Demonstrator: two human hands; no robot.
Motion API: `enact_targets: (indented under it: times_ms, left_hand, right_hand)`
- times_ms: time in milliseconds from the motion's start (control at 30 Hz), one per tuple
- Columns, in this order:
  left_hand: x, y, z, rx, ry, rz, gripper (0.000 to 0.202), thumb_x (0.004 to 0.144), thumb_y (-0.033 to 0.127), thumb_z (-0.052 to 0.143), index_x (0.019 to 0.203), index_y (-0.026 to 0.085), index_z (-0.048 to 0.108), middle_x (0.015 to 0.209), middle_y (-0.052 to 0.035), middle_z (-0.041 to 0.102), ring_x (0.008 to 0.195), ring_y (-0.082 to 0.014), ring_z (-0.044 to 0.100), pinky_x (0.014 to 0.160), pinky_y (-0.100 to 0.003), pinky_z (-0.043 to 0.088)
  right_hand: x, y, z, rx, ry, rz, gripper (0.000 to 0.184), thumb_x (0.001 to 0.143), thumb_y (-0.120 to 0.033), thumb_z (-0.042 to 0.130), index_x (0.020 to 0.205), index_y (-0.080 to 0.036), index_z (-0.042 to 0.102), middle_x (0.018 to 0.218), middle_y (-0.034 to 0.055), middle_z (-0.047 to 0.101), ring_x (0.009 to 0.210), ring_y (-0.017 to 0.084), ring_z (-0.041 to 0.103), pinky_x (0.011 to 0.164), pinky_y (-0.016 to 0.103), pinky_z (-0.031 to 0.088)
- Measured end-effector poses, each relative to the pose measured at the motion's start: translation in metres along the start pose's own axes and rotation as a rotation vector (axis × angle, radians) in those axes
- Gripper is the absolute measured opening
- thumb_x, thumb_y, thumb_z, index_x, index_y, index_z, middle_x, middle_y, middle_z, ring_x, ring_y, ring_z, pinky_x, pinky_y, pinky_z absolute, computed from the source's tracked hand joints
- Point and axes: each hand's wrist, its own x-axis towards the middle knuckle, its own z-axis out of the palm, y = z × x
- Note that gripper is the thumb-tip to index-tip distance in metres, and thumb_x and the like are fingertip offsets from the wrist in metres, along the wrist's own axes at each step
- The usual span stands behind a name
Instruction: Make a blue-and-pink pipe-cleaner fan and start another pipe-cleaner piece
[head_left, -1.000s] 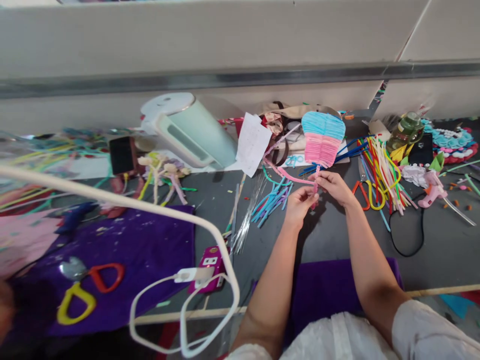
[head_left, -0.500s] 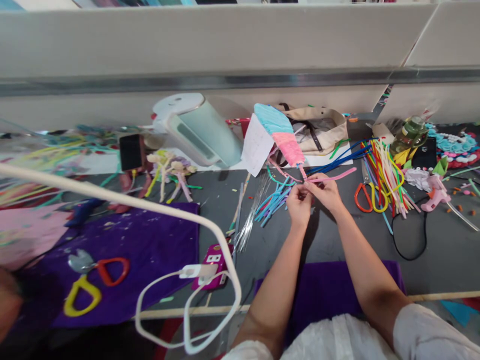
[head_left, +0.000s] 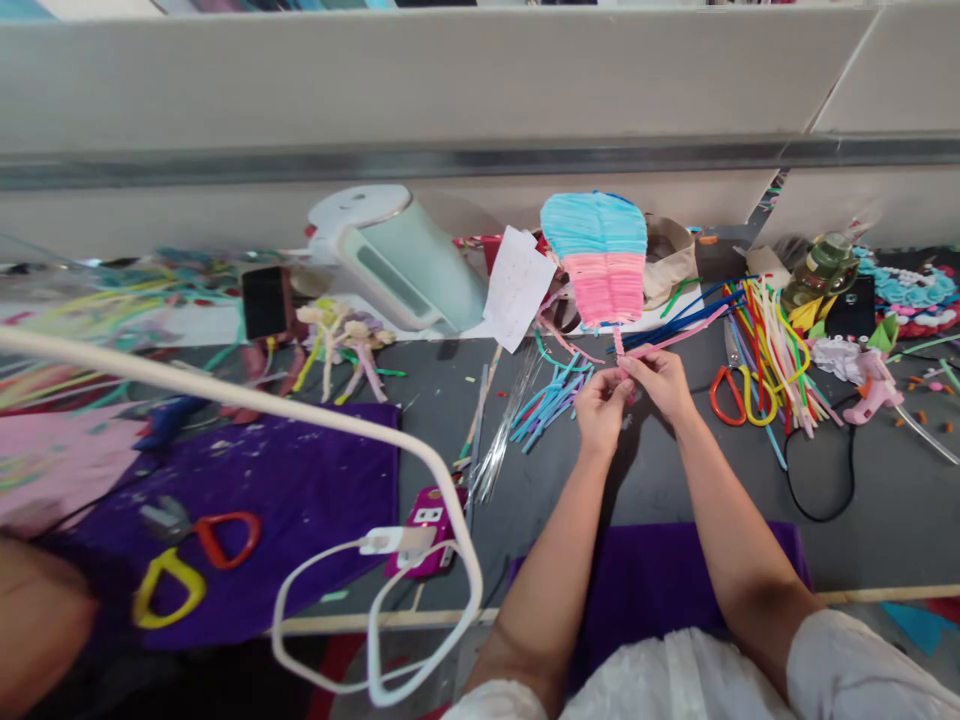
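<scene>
A fan-shaped craft piece (head_left: 596,260), light blue above and pink below, stands upright beyond my hands. Its surface looks wound with fuzzy pipe cleaners, and a thin pink stem (head_left: 619,341) runs down from it. My left hand (head_left: 602,408) is closed in a pinch on the stem's lower end. Right beside it, my right hand (head_left: 660,385) pinches a pink pipe cleaner (head_left: 694,331) where it meets the stem; the loose end points up and right. The fingertips partly hide the joint. Short blue and purple pipe cleaners (head_left: 547,405) lie just left of my left hand.
Scissors (head_left: 727,395) and a bundle of coloured pipe cleaners (head_left: 772,350) lie at right, near a pink glue gun (head_left: 874,390). At left are a white cable (head_left: 420,440), a pale green container (head_left: 420,265), larger scissors (head_left: 169,560) and another person's arm (head_left: 45,610).
The craft piece has turned from edge-on to show its broad face and stands more upright. The pink pipe cleaner's loose end has swung upward. The other person's arm reaches further in.
</scene>
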Motion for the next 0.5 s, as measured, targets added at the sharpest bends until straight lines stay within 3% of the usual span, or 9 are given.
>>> enact_targets:
  times_ms: [233,500]
  left_hand:
    - [-0.001,0.008,0.002,-0.068,-0.090,-0.068,0.032,0.068,0.042,0.081,0.078,0.016,0.067,0.062,0.0001,0.062,0.054,-0.0114,0.054,0.057,-0.026,0.044]
    - [-0.001,0.010,-0.001,-0.178,-0.187,-0.289,0.040,0.059,0.044,0.087,0.081,0.014,0.070,0.069,-0.0036,0.067,0.056,-0.0136,0.061,0.057,-0.028,0.050]
  right_hand:
    - [0.000,-0.002,-0.006,0.034,-0.024,0.069,0.033,0.070,-0.049,0.076,0.078,-0.019,0.065,0.063,-0.0020,0.061,0.043,0.010,0.051,0.039,0.026,0.045]
    - [-0.003,-0.015,-0.011,0.039,-0.015,0.087,0.036,0.065,-0.049,0.079,0.071,-0.017,0.064,0.057,-0.0027,0.058,0.042,0.009,0.048,0.037,0.024,0.042]
